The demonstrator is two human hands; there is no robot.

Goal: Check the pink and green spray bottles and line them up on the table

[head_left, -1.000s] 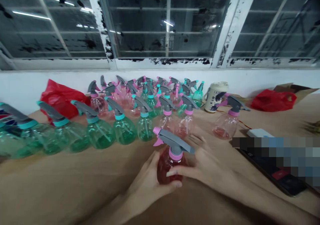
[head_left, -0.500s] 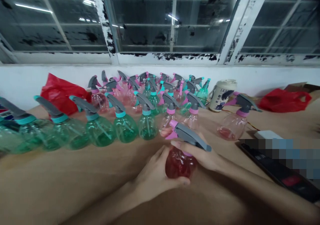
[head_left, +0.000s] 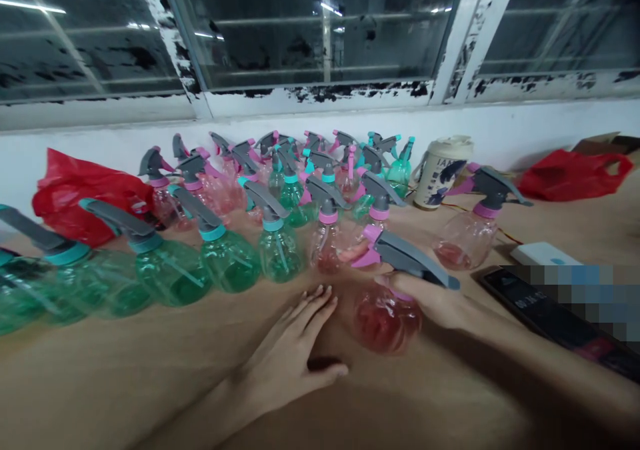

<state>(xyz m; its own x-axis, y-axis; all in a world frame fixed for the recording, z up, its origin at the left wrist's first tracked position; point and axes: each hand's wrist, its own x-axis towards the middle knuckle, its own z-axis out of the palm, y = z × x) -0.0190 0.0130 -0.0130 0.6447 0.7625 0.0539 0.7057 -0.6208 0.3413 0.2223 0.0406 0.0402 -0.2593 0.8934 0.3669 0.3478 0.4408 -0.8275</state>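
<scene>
A pink spray bottle (head_left: pixel 385 317) with a grey trigger head and pink nozzle stands near the table's front. My right hand (head_left: pixel 430 300) is wrapped round its neck, just under the trigger head. My left hand (head_left: pixel 293 350) lies open on the table to the bottle's left, fingers stretched out and apart from it. Behind them stands a crowd of green spray bottles (head_left: pixel 227 257) and pink spray bottles (head_left: pixel 327 240) in rows.
Red plastic bags lie at the back left (head_left: pixel 80 193) and back right (head_left: pixel 570 173). A paper cup (head_left: pixel 440 170) and a lone pink bottle (head_left: pixel 467 233) stand right of the rows. A dark phone (head_left: pixel 540 310) and a white box (head_left: pixel 543 255) lie at the right.
My left hand has let go of the pink bottle and now lies flat on the table. My right hand has carried the bottle to the right, still gripping its neck.
</scene>
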